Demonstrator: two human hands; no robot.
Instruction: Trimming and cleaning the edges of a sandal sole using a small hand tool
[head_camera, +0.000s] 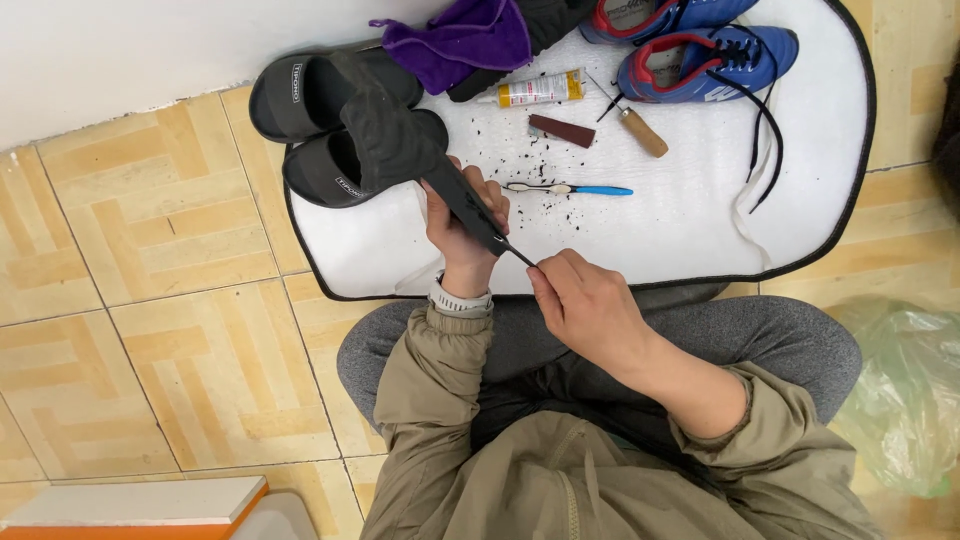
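My left hand (462, 222) grips a black shoe (405, 150) by its sole end, holding it up over the white mat (700, 220). My right hand (585, 300) pinches a thin black strand or strip (519, 255) coming off the shoe's near tip, fingers closed on it. A toothbrush with a blue handle (570, 189) lies on the mat just beyond my hands, amid small black crumbs.
On the mat lie a glue tube (535, 90), a brown block (562, 130), a wooden-handled awl (635, 125), two blue-and-red sports shoes (710, 60), two black slides (310, 130) and a purple cloth (465, 40). A green plastic bag (905, 390) sits at right on the tiled floor.
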